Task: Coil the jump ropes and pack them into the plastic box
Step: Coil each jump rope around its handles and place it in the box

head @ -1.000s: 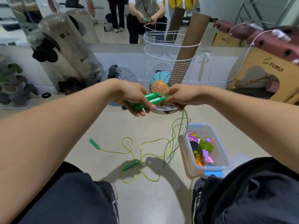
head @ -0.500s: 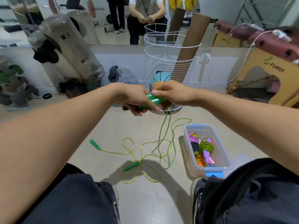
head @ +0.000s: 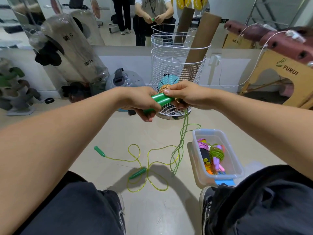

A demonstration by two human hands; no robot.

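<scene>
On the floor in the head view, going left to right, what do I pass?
Loose green handle → second green handle → hanging rope loops → plastic box.

A beige floor (head: 152, 209) meets a white wall (head: 132, 63) under a wide mirror (head: 108, 21).
</scene>
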